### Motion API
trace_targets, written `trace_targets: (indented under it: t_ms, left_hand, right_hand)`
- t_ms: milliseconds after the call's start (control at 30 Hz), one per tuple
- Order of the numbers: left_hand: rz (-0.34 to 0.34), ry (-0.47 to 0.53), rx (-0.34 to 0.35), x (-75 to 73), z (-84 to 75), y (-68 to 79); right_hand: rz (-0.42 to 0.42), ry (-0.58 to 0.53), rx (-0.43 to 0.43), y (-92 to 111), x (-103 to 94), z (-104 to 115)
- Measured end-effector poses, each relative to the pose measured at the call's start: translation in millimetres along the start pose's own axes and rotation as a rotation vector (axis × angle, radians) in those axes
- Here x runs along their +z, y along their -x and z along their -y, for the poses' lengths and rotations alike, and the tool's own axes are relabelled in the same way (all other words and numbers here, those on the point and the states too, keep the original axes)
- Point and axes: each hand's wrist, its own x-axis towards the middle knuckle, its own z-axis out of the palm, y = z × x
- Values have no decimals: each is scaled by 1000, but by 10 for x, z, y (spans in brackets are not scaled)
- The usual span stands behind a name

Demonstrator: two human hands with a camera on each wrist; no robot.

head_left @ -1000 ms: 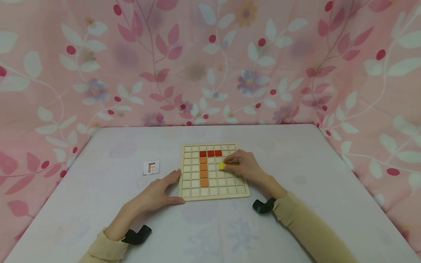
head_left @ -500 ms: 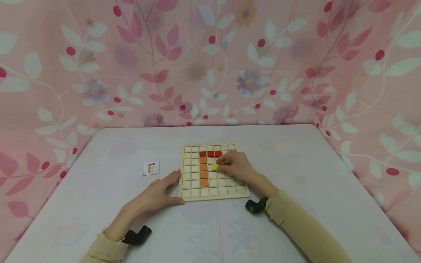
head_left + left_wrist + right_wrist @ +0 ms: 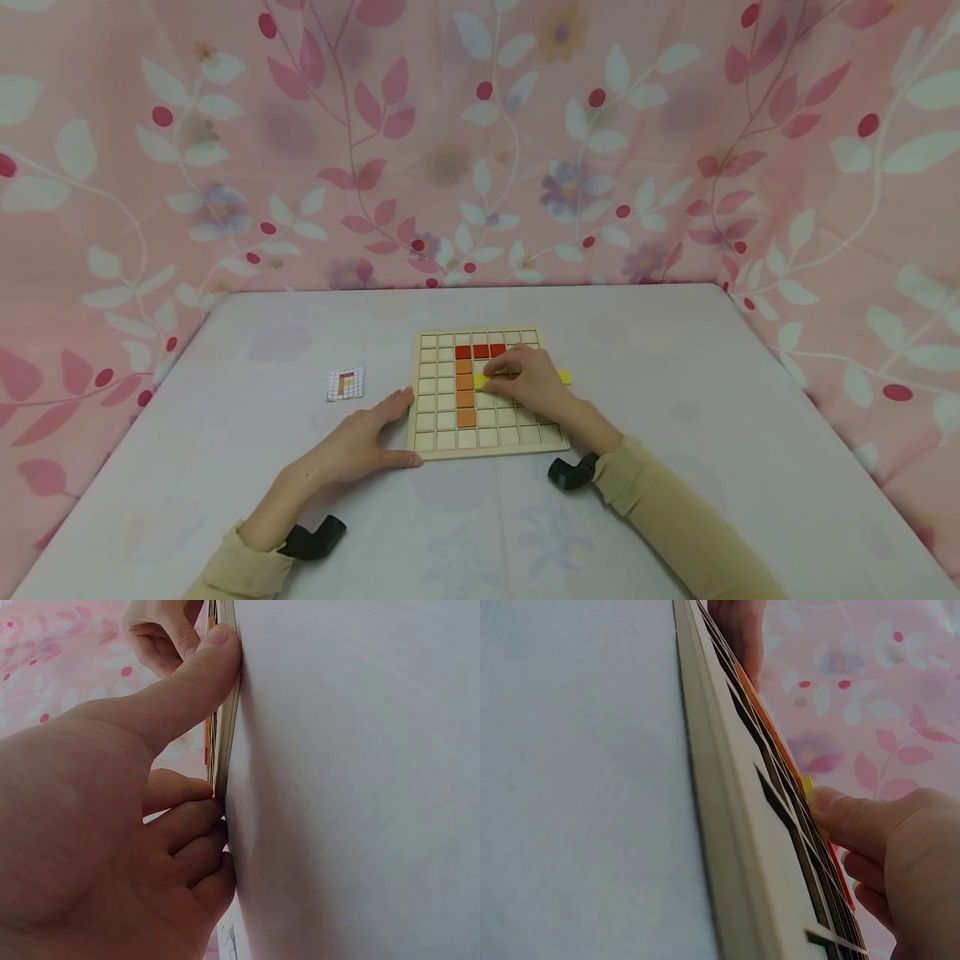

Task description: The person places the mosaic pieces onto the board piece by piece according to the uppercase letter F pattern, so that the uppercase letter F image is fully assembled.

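Note:
A wooden grid board [image 3: 442, 454] lies on the table with a row of red tiles [image 3: 480, 352] and a column of orange tiles [image 3: 466, 398] in its cells. My right hand [image 3: 532, 382] pinches a yellow tile [image 3: 480, 382] between thumb and index finger, just right of the orange column. In the right wrist view this yellow tile [image 3: 807, 782] stands at the board's surface. My left hand [image 3: 356, 442] rests at the board's left side, its thumb on the near corner and its fingertips against the left edge. Part of the board is hidden under my right hand.
A small card [image 3: 345, 383] printed with a coloured grid pattern lies left of the board. Another yellow tile [image 3: 565, 378] shows past my right hand, beside the board's right edge. A pale cloth covers the table [image 3: 285, 333]; a floral curtain [image 3: 480, 142] hangs behind it.
My right hand has moved left across the board with the yellow tile, up to the orange column. The yellow tile at the right has come into sight. My left hand has stayed still.

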Motion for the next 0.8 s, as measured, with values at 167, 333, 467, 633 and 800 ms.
trace_targets:
  t_ms: [167,333,467,633,800]
  left_hand:
    - [1,-6,-1,-4,-7,3]
    - [4,-2,-10,-12,-22,5]
    - [2,0,-7,-13,-24,2]
    - [-3,-2,-4,-9,-14,-6]
    - [-2,2,-12,-1,6,-9]
  right_hand:
    - [-8,2,-20,10,5,3]
    - [-8,5,-54,16,17,-28]
    - [-15,9,-45,18,21,-31]
    - [-15,0,-45,27,22,-27]
    - [-18,9,-53,38,21,-2]
